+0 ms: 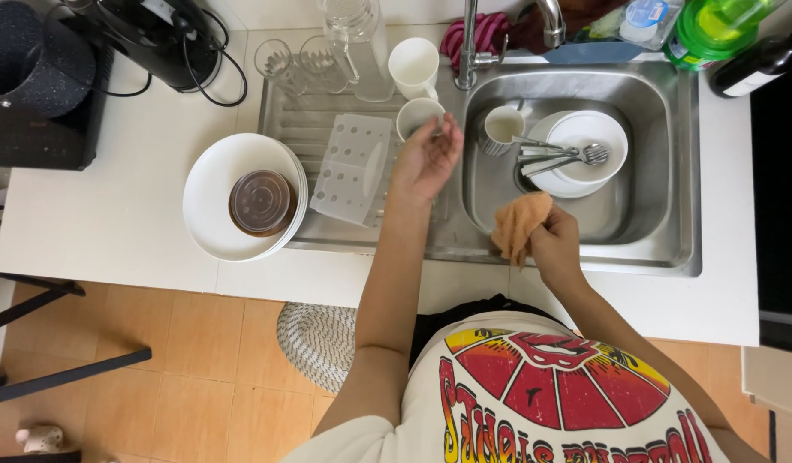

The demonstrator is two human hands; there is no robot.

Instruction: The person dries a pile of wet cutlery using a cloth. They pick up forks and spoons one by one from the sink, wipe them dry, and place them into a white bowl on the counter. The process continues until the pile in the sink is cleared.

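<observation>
Cloth (519, 225) in R hand (554, 249); L hand (426, 159) maybe touching mug (417, 116).

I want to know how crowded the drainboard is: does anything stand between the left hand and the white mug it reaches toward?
Nothing visible does. The left hand is already at the white mug, fingers at its rim. The white plastic rack lies beside the hand, on the drainboard, not between them.

White worktop (113, 223) over orange-tiled floor (198, 386); woven round mat (319, 343) below the worktop's edge, dark chair legs (53, 343) left of it.
</observation>
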